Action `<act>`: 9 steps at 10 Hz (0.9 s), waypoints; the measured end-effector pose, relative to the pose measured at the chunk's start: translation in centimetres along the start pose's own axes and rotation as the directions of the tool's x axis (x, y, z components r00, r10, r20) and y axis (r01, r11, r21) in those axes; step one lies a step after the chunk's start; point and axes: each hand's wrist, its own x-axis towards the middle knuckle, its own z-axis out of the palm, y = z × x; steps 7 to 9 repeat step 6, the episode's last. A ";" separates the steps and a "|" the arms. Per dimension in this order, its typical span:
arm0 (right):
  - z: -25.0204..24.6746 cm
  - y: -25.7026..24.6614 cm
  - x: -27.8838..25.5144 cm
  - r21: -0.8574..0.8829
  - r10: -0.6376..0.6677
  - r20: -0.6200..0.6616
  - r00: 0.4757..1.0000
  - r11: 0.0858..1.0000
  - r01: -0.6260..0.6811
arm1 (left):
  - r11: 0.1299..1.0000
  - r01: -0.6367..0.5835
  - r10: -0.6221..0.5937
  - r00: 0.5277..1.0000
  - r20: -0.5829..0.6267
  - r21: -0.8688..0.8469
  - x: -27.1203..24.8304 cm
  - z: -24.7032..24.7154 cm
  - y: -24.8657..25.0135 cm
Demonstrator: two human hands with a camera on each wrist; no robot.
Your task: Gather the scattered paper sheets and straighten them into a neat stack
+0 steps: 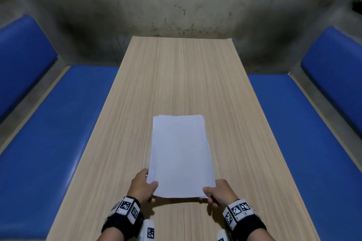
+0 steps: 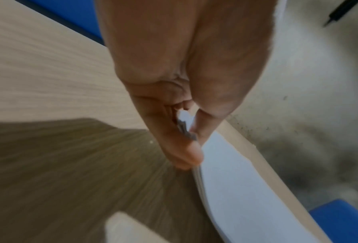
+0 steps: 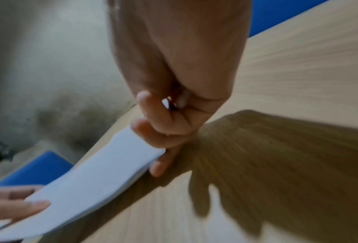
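wall point(image 1: 176, 2): stained grey concrete | table point(image 1: 186, 76): light woodgrain | benches point(image 1: 58, 123): blue padded, both sides

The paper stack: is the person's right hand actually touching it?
Touching. The right wrist view shows the right hand pinching the paper stack at its near corner, thumb on top, fingers underneath.
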 end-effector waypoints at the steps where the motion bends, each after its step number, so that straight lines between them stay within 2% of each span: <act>1: 0.6 0.0 0.0 -0.068 0.020 -0.155 0.988 0.997 -0.031 | 0.994 -0.028 0.034 0.997 -0.063 0.105 0.6 1.3 -0.8; 2: -0.3 0.6 0.3 -0.280 -0.136 -0.263 0.955 0.958 0.060 | 0.981 -0.036 0.055 0.994 -0.094 0.189 1.1 1.6 -1.5; 3: -0.6 1.5 0.7 -0.401 -0.158 -0.246 0.956 0.915 0.048 | 0.971 -0.033 0.061 0.992 -0.111 0.238 1.1 1.7 -1.3; 4: -0.6 1.9 0.4 -0.488 -0.200 -0.243 0.949 0.871 0.059 | 0.933 -0.014 0.064 0.990 -0.128 0.359 0.7 2.2 -1.1; 5: -0.7 1.3 -0.3 -0.502 -0.185 -0.236 0.954 0.864 0.044 | 0.857 0.033 0.058 0.986 -0.159 0.514 0.0 1.9 -0.2; 6: -2.4 1.1 -1.8 -0.472 -0.236 -0.301 0.924 0.879 0.071 | 0.768 0.052 0.055 0.988 -0.147 0.638 -2.4 0.5 -0.2; 9: -2.4 1.1 -1.8 -0.472 -0.236 -0.301 0.924 0.879 0.071 | 0.768 0.052 0.055 0.988 -0.147 0.638 -2.4 0.5 -0.2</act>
